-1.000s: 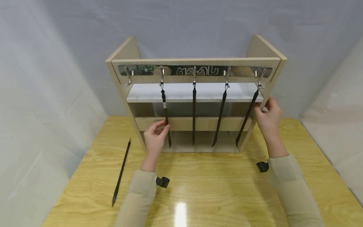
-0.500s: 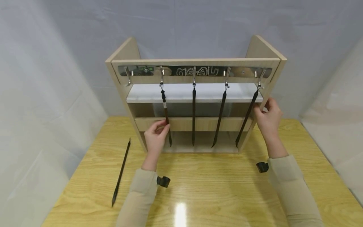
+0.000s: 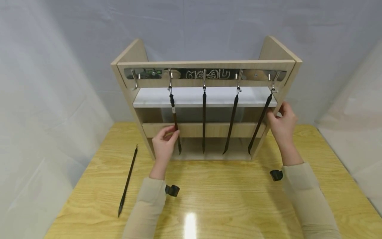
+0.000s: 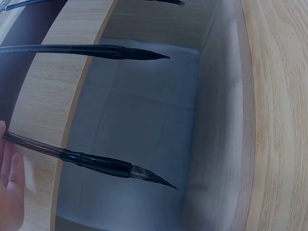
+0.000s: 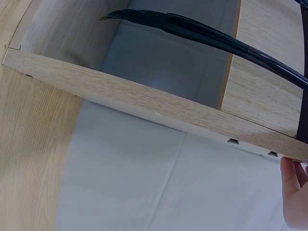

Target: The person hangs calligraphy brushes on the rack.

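A small wooden shelf rack (image 3: 191,131) stands on the table, with a row of metal hooks along its top front. From the second hook from the left hangs a calligraphy brush (image 3: 174,111) with a white label, tip down. My left hand (image 3: 162,144) pinches its handle between thumb and fingers; in the left wrist view the brush's dark bristles (image 4: 147,174) point away from the fingers. My right hand (image 3: 283,127) holds the rack's right side panel (image 5: 159,108), near the rightmost hanging brush (image 3: 261,121). Some of its fingers are hidden behind the panel.
Two more dark brushes hang between, a middle brush (image 3: 204,121) and another brush (image 3: 231,122) right of it. The leftmost hook (image 3: 135,79) bears no brush. One loose brush (image 3: 128,179) lies on the table (image 3: 215,196) left of the rack.
My left hand has shifted very slightly to the right, and the lower end of the pinched brush has moved a little with it. My right hand keeps its place on the panel.
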The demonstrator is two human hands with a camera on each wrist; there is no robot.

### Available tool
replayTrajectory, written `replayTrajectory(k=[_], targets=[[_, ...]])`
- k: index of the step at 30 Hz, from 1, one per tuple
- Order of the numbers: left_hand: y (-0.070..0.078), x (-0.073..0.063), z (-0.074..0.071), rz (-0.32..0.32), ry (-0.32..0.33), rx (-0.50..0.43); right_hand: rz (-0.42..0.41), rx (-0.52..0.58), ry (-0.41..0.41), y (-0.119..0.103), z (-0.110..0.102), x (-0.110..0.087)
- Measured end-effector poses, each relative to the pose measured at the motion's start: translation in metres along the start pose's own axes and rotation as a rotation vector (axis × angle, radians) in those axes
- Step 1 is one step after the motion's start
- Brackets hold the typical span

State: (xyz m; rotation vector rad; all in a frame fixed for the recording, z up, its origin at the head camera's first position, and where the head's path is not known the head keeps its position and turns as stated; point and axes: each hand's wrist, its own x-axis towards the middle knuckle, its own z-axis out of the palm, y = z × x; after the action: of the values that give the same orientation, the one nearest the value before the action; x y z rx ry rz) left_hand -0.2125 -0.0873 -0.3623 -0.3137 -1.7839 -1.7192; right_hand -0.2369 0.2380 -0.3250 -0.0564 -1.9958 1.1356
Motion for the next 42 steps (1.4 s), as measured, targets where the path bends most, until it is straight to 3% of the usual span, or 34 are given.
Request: replayTrajectory(k=[21, 35, 42], targets=[[-0.005, -0.001, -0.003, 0.033, -0.001, -0.011, 0.015, 0.009, -0.007, 0.000, 0.000, 0.001], [-0.005, -0.005, -0.009, -0.021, -0.027, 0.018, 0.015, 0.009, -0.005, -0.001, -0.001, 0.000], [-0.008, -0.007, -0.013, 0.003, -0.017, 0.010, 0.020, 0.006, -0.005, -0.001, -0.001, 0.000]])
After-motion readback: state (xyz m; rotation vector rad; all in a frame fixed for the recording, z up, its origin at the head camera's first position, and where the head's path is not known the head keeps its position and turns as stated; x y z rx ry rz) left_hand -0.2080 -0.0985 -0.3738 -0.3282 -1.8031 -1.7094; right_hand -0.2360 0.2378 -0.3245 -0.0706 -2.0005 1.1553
